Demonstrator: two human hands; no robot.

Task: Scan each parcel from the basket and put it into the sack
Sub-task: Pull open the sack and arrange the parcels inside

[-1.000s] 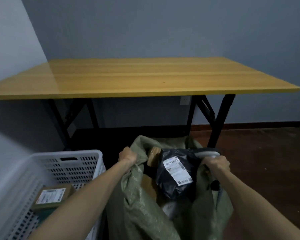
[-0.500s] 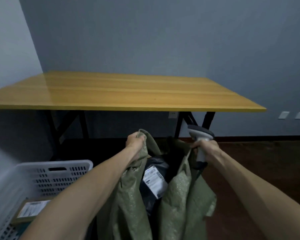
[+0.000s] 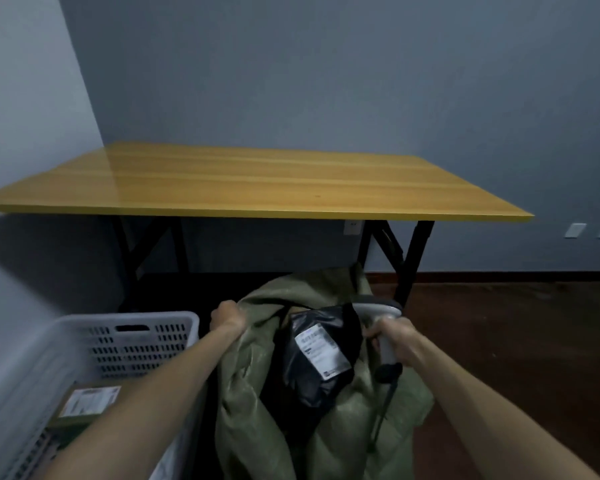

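Head-camera view down two bare forearms. The left grip (image 3: 226,315) is closed around the bunched rim of a green woven sack (image 3: 257,393), holding its mouth apart. The right grip (image 3: 394,337) is wrapped around the handle of a grey barcode scanner (image 3: 378,308) at the sack's opposite edge. A black poly mailer (image 3: 305,379) with a white label lies inside the sack, so that parcel seems done. At least one labelled cardboard box (image 3: 87,403) waits in the white basket (image 3: 125,320), left.
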